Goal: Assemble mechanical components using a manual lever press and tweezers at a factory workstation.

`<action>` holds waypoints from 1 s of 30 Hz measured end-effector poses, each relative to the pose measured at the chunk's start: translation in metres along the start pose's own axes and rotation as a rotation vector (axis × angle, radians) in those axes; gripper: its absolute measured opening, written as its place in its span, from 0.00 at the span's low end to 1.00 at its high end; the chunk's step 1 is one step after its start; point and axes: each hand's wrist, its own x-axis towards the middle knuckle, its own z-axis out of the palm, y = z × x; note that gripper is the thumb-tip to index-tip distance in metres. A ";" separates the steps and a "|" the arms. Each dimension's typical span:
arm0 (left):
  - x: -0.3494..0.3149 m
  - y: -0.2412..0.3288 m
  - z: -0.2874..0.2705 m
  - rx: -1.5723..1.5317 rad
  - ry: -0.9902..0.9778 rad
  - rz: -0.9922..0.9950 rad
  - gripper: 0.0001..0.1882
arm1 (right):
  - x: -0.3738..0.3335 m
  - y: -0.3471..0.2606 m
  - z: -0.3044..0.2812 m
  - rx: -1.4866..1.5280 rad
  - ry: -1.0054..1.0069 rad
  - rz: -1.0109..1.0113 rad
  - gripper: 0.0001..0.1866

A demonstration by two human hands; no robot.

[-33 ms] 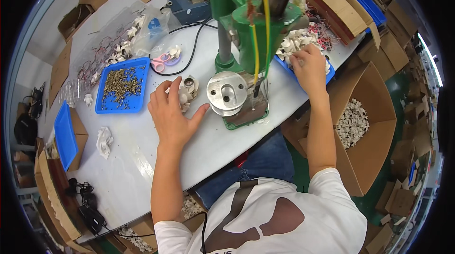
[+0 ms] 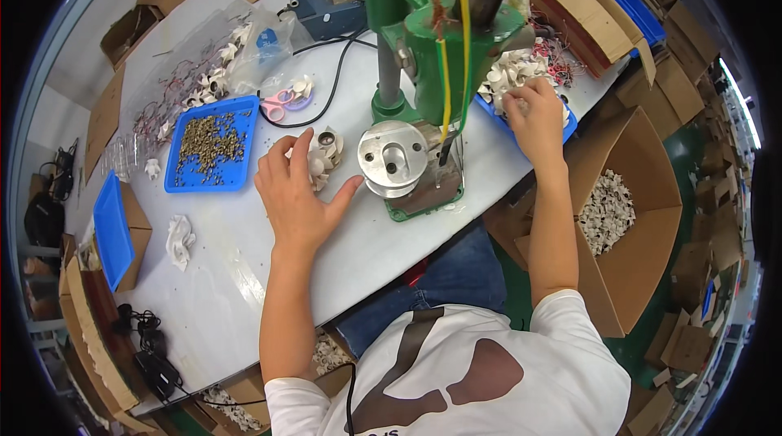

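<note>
Splayed left hand [image 2: 293,198] at curved-finned white parts [image 2: 327,155]; right hand [image 2: 535,122], grip unclear, at similar heap [image 2: 513,70].

Press [image 2: 432,70] on table [image 2: 216,314], parts tray [image 2: 238,173] at left, impeller tray [image 2: 569,128] at right

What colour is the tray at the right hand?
The tray at the right hand is blue, seen in the head view, the only one.
</note>
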 end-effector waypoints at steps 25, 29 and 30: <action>-0.032 0.044 0.012 -1.144 -0.668 0.245 0.28 | -0.086 -0.128 -0.032 0.627 -0.179 -0.960 0.07; -0.034 0.039 0.013 -1.131 -0.750 0.232 0.27 | -0.088 -0.128 -0.029 0.676 -0.186 -0.924 0.08; -0.034 0.038 0.014 -1.126 -0.779 0.229 0.27 | -0.089 -0.128 -0.028 0.691 -0.187 -0.912 0.08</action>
